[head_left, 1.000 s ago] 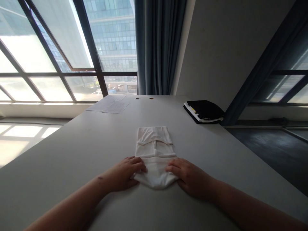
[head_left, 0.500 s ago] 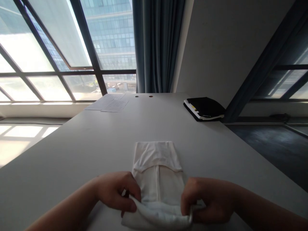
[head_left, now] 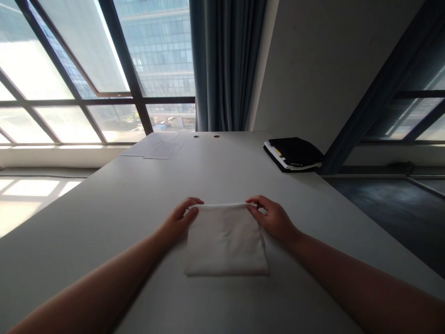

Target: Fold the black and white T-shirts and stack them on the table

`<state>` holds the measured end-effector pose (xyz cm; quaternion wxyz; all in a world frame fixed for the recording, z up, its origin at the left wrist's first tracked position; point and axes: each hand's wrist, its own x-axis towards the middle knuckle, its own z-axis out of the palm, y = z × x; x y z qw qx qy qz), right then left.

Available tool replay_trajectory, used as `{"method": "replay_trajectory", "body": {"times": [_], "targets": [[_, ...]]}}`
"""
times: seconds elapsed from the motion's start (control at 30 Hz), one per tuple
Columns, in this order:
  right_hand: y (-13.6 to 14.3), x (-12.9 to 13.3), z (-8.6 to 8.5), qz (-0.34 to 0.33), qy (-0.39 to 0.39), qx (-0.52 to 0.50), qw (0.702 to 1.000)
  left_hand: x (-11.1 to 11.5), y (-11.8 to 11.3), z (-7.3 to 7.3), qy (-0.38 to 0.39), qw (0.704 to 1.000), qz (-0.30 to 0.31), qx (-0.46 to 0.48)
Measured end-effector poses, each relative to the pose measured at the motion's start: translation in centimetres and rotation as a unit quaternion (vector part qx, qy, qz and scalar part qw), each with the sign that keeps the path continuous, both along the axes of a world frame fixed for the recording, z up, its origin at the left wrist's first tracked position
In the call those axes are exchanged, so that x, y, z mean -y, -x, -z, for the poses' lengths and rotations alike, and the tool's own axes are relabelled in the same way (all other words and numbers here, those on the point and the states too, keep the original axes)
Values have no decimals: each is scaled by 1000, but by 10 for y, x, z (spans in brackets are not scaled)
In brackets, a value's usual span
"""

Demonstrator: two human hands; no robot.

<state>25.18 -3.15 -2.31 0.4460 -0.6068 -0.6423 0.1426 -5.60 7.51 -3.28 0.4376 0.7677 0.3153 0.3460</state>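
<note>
A white folded garment (head_left: 226,241) lies on the table as a compact, nearly square bundle; its exact kind does not show. At its far left corner, my left hand (head_left: 181,214) is closed, thumb on top and fingers behind the edge. My right hand (head_left: 273,218) grips the far right corner in a similar pinch. The far edge between both hands is pulled fairly straight. Toward me, the near edge rests flat on the tabletop, and a bit of an under layer peeks out along the right side.
The pale table (head_left: 139,195) stretches toward a window (head_left: 114,118) and a blue curtain (head_left: 227,65). Printed sheets (head_left: 163,149) lie at the far left. A black folder (head_left: 295,153) with papers and something yellow inside sits near the right edge.
Both hands have moved away from me, carrying the garment's near end over to its far end. The curved hem and centre seam are now covered, and the bundle is shorter.
</note>
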Motion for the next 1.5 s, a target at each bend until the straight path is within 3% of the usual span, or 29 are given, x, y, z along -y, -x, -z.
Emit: {"method": "replay_trajectory", "body": {"times": [0.23,0.43,0.57,0.63,0.73,0.8,0.97,1.13,1.2,1.33,1.4,1.5], "targets": [[-11,-19,21,-10,64,42,997,-21,-14,9,-72,973,-64,-211],[-10,-25,21,0,-4,91,996,-15,-16,10,-92,963,-112,-228],[-9,-38,20,-8,24,130,991,-11,-14,6,-103,960,-118,-230],[-9,-41,21,-15,44,148,988,-5,-15,-2,-162,952,-125,-229],[-9,-40,23,-22,63,175,982,19,-29,-19,-290,924,-67,-242],[-8,-38,24,-11,82,190,978,40,-45,-26,-330,904,-15,-272],[-10,-33,18,-1,100,159,982,67,-81,-12,-300,876,-27,-378],[-7,-23,11,-15,110,23,994,59,-76,3,-290,872,-23,-393],[-1,-18,10,-19,114,-18,993,57,-72,4,-291,874,-25,-390],[5,-7,6,-88,109,-76,987,54,-70,1,-264,877,-43,-398],[3,-4,2,-123,107,-73,984,51,-70,-2,-238,881,-54,-404],[-3,-1,-5,-161,164,-33,973,45,-68,-6,-198,892,-49,-404]]}}
